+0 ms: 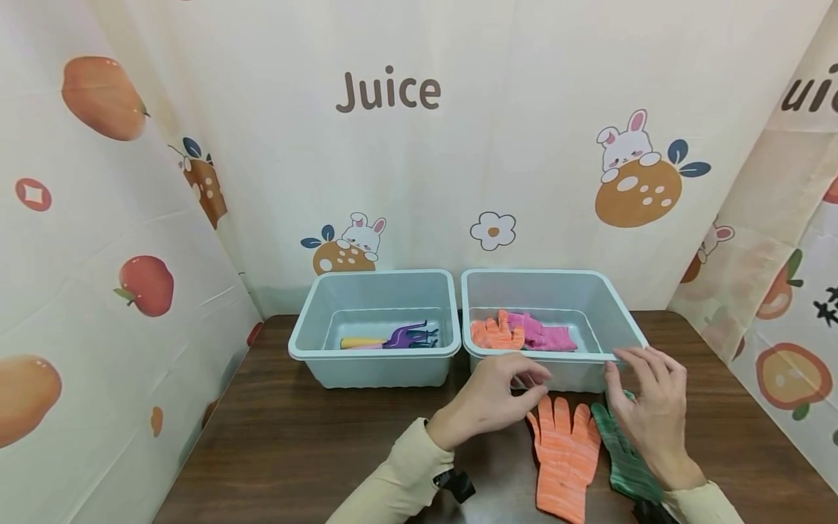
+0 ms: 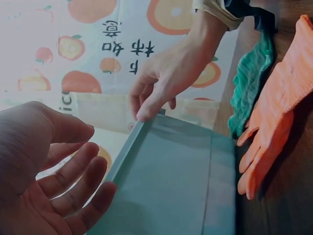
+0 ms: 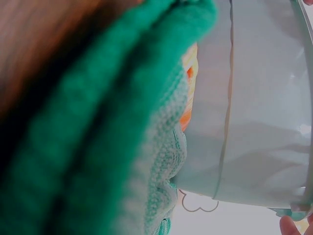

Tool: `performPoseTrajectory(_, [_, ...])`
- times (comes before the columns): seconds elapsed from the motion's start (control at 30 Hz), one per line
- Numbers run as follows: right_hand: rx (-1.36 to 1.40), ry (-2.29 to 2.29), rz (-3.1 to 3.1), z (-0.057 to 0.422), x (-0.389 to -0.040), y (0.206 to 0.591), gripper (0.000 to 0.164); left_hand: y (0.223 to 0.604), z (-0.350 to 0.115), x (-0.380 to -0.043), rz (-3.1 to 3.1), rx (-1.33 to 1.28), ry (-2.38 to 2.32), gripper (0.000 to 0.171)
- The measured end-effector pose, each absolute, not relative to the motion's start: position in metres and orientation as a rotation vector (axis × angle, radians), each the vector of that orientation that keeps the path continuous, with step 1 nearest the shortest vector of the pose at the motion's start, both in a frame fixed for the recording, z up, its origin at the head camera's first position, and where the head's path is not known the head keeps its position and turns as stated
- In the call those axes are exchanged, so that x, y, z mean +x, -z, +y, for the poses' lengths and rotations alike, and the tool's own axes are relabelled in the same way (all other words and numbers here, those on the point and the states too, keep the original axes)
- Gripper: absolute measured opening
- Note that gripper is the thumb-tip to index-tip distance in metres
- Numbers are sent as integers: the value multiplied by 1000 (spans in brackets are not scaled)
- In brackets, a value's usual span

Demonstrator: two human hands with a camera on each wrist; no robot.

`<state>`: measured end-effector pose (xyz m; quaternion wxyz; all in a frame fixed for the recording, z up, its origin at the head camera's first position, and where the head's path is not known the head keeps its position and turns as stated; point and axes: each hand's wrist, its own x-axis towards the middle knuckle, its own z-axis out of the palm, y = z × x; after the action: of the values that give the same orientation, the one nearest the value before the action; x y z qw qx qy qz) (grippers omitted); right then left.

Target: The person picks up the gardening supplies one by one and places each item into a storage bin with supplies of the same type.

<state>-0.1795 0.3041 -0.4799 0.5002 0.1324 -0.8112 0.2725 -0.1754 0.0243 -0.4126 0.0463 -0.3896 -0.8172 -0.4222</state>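
Observation:
My left hand (image 1: 500, 397) hovers at the front rim of the right light-blue plastic bin (image 1: 569, 375), fingers loosely bent with nothing between them. At that bin's front right corner, my right hand (image 1: 651, 397) grips the rim, its thumb (image 2: 151, 105) on the front side. Inside the bin lie a small orange glove (image 1: 497, 333) and pink gloves (image 1: 540, 335). A larger orange knit glove (image 1: 566, 455) lies flat on the table in front of it, fingers toward the bin. Beside that glove is a green knit glove (image 1: 625, 455), partly hidden under my right hand and wrist.
A second light-blue bin (image 1: 386, 371) stands just left of the first, holding garden hand tools, among them a purple hand fork (image 1: 402, 336) with a yellow handle near it. Behind the brown wooden table (image 1: 275, 437) hangs a printed curtain (image 1: 419, 175), with more cloth at both sides.

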Motion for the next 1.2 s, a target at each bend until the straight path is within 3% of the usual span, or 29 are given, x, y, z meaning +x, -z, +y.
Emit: performPoseTrajectory(1.2, [299, -688, -1981, 303, -177, 479, 47, 430, 35, -170, -2537, -1219, 1194, 17])
